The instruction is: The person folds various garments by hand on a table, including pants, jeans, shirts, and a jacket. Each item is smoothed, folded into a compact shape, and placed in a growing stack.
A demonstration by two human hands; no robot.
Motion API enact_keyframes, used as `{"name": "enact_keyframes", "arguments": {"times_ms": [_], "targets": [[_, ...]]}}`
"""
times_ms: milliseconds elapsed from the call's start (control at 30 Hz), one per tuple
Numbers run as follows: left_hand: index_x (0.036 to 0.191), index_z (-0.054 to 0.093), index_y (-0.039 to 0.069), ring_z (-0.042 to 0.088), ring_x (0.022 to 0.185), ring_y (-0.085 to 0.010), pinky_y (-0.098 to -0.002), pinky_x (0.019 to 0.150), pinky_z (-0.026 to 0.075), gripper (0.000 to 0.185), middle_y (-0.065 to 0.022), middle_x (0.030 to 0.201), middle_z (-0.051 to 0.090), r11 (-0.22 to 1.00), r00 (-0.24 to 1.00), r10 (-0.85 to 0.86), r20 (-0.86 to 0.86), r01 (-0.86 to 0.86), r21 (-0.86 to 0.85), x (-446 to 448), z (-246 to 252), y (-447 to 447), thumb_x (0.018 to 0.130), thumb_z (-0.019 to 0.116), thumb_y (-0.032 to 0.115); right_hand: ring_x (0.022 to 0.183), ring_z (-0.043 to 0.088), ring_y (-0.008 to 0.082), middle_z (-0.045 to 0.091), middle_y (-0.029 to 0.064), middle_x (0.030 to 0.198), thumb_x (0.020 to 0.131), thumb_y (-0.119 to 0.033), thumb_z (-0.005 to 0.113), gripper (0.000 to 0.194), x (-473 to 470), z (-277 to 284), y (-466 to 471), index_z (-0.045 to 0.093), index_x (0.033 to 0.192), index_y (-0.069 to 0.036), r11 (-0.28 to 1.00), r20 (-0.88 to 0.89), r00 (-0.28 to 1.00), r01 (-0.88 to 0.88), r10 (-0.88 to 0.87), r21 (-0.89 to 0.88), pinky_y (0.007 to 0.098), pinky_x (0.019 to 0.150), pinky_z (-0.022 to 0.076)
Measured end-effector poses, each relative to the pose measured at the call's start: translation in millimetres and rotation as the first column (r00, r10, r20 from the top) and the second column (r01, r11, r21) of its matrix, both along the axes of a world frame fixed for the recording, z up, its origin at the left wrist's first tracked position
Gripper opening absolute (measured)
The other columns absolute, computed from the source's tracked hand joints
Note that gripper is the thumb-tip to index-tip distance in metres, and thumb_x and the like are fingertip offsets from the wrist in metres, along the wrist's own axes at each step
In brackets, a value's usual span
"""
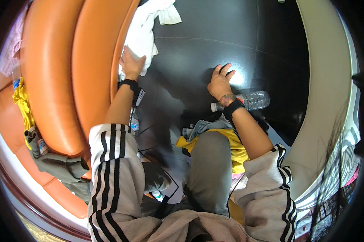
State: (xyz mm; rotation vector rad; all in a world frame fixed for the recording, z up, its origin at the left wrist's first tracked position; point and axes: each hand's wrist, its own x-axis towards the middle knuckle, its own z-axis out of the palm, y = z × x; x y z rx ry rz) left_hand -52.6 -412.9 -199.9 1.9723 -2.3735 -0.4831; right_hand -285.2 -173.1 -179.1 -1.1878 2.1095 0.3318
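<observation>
My left hand (131, 64) reaches to a white cloth garment (139, 39) on the dark floor, against the edge of an orange padded sofa (94, 60). Its thumb is spread; whether the fingers grip the cloth cannot be told. My right hand (220, 81) is over the dark tiled floor with fingers spread, holding nothing. Under its wrist lies a clear plastic bottle (256, 100) on its side, with a white cap. Nearer to me, beside my bent knee, is a pile of clothes with a yellow garment (237, 151) and a blue denim one (207, 126).
A labelled plastic bottle (134, 124) stands or lies by the sofa's base, with cables nearby. A yellow cloth (23, 103) and a dark grey-green garment (58, 165) lie on the sofa at left. A beige padded edge (324, 75) curves along the right.
</observation>
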Motion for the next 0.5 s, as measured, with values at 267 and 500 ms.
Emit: {"name": "enact_keyframes", "arguments": {"times_ms": [267, 500], "targets": [[0.129, 0.049, -0.002, 0.063, 0.097, -0.0257, -0.034, 0.088, 0.048, 0.053, -0.0161, 0.107, 0.065, 0.796, 0.89, 0.199, -0.409, 0.096, 0.598, -40.3, 47.8, 53.8, 0.083, 0.066, 0.018, 0.132, 0.006, 0.0621, 0.017, 0.0441, 0.141, 0.078, -0.024, 0.059, 0.079, -12.1, 11.3, -0.6, 0.025, 0.141, 0.011, 0.989, 0.172, 0.975, 0.146, -0.141, -0.015, 0.0616, 0.11, 0.0084], [0.12, 0.056, -0.003, 0.064, 0.092, -0.0185, -0.0291, 0.081, 0.05, 0.033, -0.0109, 0.106, 0.066, 0.545, 0.709, 0.505, -0.492, 0.18, 0.819, -99.3, 186.6, 105.4, 0.09, 0.056, 0.011, 0.136, 0.031, 0.0349, 0.029, 0.0234, 0.147, 0.07, -0.011, 0.071, 0.094, -21.3, 94.2, 12.2, 0.021, 0.148, -0.007, 0.778, 0.844, 0.535, 0.547, -0.041, -0.309, 0.0384, 0.109, 0.0305]]}}
